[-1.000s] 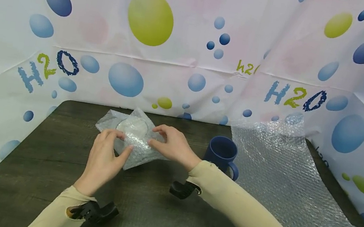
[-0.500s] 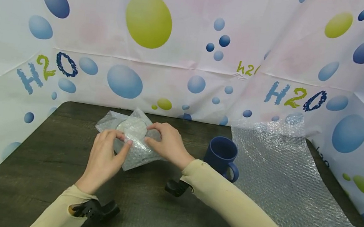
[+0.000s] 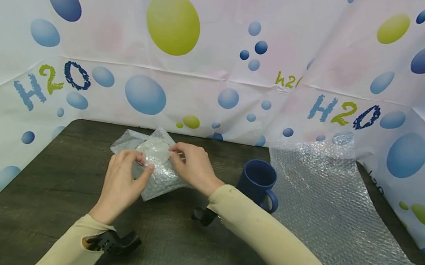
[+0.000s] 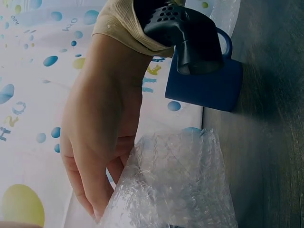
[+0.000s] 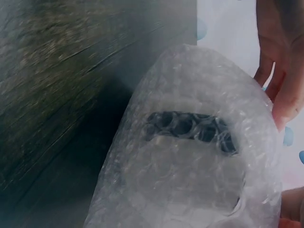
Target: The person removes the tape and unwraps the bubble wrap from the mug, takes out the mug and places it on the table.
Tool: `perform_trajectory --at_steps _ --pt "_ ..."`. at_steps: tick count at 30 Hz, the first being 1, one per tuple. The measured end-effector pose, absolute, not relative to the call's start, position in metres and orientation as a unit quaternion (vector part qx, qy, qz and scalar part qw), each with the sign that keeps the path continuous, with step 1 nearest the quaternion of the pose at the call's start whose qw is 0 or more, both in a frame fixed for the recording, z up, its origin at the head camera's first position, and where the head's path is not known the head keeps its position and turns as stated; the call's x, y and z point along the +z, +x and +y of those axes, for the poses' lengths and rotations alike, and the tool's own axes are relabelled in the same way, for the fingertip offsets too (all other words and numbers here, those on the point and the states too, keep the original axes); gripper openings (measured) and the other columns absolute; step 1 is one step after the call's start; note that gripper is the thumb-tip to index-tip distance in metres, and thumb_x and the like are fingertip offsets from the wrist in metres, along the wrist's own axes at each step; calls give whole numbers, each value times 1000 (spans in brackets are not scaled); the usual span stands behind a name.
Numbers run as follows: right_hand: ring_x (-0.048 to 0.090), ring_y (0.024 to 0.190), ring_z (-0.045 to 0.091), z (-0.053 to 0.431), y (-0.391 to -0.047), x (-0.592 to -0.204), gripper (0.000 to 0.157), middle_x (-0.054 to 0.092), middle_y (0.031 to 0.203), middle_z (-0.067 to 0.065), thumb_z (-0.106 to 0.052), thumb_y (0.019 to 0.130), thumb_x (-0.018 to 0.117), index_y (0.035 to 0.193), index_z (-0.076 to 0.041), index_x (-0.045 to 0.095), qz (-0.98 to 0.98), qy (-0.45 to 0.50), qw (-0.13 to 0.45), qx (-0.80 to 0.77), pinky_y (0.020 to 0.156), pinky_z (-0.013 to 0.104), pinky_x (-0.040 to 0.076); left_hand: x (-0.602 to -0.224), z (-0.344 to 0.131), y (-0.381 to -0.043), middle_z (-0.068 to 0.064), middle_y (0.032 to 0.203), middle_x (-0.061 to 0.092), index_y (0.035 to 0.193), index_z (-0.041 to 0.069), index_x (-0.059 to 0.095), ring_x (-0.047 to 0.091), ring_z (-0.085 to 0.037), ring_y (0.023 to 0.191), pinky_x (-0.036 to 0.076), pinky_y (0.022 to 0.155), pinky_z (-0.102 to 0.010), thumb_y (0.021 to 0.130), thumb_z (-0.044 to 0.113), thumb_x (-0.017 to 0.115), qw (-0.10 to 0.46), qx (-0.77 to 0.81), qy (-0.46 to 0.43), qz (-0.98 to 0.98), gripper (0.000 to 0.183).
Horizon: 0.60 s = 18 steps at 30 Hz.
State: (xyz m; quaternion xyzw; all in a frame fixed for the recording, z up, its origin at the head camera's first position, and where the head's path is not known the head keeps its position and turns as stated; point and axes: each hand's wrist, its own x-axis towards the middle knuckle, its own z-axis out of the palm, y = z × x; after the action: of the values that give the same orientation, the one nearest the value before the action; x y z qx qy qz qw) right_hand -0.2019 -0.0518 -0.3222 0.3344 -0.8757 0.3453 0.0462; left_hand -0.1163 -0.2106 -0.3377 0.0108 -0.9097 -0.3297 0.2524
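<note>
A bubble-wrapped bundle (image 3: 157, 159) lies at the back left of the table. Through the wrap shows a pale round thing, with a dark curved band in the right wrist view; its kind is unclear. My left hand (image 3: 121, 185) holds the bundle's near left side, thumb in front and fingers bent along it. On the right side, my right hand (image 3: 196, 168) brings thumb and index finger close together at the wrap. The left wrist view shows the right hand (image 4: 102, 128) beside the wrap (image 4: 175, 185). Part of the left hand (image 5: 287, 90) appears in the right wrist view.
A blue mug (image 3: 258, 179) stands right of the bundle, its handle toward the near right. A large sheet of bubble wrap (image 3: 331, 212) covers the table's right side and leans up the patterned backdrop (image 3: 222, 61). The dark wooden table (image 3: 163, 252) extends in front of the hands.
My right hand has shifted slightly left over the bundle, and its thumb and index finger have drawn closer together. The left hand and the mug stay nearly where they were.
</note>
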Motion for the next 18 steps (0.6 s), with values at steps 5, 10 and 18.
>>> perform_trajectory --at_steps 5,10,18 --pt "68 80 17 -55 -202 -321 20 73 98 7 -18 98 54 107 -9 70 -878 318 73 350 71 28 53 -336 -210 -116 -25 111 55 89 -3 60 44 -41 106 36 89 -51 84 9 68 247 -330 15 -911 15" --pt "64 73 16 -57 -202 -319 20 71 91 6 -17 98 53 106 -8 69 -881 305 75 353 66 26 50 -335 -209 -116 -24 112 54 89 -3 60 44 -41 107 36 89 -52 83 9 68 243 -330 16 -912 15" --pt "64 79 20 -51 -210 -312 22 69 90 8 -18 100 47 104 -7 67 -874 261 43 409 67 29 49 -333 -209 -114 -22 113 55 87 -1 59 45 -39 107 38 87 -52 84 10 66 228 -332 26 -915 13"
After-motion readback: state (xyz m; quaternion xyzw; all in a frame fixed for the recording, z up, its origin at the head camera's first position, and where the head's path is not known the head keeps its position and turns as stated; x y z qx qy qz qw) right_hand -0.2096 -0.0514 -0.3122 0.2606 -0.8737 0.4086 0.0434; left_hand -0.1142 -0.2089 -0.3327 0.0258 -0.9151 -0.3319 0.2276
